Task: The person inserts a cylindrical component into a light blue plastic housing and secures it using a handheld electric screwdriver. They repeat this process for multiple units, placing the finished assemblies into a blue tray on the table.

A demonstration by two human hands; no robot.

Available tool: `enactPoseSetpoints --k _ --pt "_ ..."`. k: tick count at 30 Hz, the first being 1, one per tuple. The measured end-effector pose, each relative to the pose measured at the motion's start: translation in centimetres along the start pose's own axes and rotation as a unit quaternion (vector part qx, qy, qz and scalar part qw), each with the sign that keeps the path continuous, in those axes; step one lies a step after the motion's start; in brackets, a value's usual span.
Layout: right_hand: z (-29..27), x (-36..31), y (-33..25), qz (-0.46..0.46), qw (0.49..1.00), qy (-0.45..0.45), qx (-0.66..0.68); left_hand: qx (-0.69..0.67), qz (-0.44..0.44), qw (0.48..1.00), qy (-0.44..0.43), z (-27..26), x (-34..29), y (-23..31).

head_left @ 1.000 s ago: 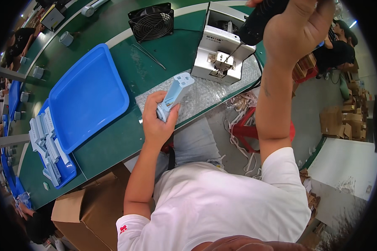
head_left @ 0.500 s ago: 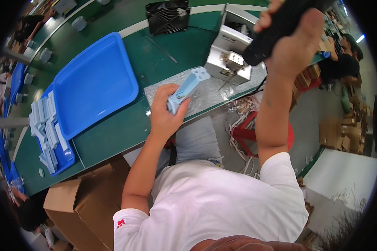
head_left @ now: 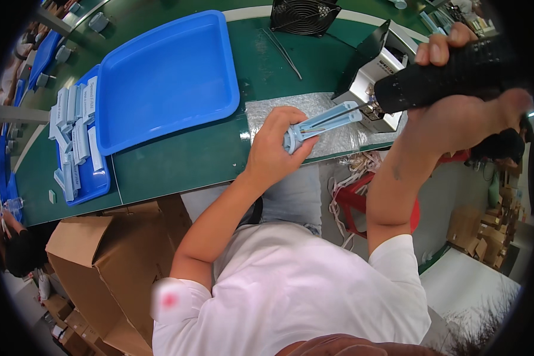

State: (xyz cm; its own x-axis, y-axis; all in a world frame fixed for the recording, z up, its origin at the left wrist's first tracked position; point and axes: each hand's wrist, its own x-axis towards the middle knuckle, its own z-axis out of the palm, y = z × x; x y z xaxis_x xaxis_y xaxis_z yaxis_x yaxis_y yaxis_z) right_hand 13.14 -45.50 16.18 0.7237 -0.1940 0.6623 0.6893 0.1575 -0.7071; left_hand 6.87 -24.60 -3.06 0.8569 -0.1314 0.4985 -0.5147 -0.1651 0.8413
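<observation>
Green workbench (head_left: 178, 160) below, left hand (head_left: 273, 148) clamped on pale blue plastic handle-shaped part (head_left: 321, 124), right hand (head_left: 457, 113) gripping black electric screwdriver (head_left: 451, 74), bit touching part, empty blue tray (head_left: 166, 77) left of hands

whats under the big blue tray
The big blue tray overlaps a smaller blue tray of pale blue parts; what lies beneath the overlap is hidden.

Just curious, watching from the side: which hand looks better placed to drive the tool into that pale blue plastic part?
Probably the right hand: it grips the black powered screwdriver, bit at the pale blue plastic part. The left hand only steadies it.
</observation>
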Motion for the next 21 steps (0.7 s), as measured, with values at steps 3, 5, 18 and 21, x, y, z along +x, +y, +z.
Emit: enactPoseSetpoints --k 3,5,18,21 --pt "0.1 0.0 -0.2 0.015 0.999 0.026 -0.032 0.003 0.007 1.000 -0.002 -0.1 0.0 -0.1" --pt "-0.4 -0.1 -0.4 0.024 1.000 0.015 -0.013 0.005 0.012 1.000 0.001 0.0 0.0 -0.1" --pt "-0.6 -0.3 0.7 0.025 0.999 -0.020 0.020 0.008 0.007 1.000 0.000 -0.1 0.1 0.0" --pt "-0.6 -0.3 0.9 0.023 1.000 -0.013 0.016 0.013 0.010 1.000 0.002 0.0 0.1 0.0"
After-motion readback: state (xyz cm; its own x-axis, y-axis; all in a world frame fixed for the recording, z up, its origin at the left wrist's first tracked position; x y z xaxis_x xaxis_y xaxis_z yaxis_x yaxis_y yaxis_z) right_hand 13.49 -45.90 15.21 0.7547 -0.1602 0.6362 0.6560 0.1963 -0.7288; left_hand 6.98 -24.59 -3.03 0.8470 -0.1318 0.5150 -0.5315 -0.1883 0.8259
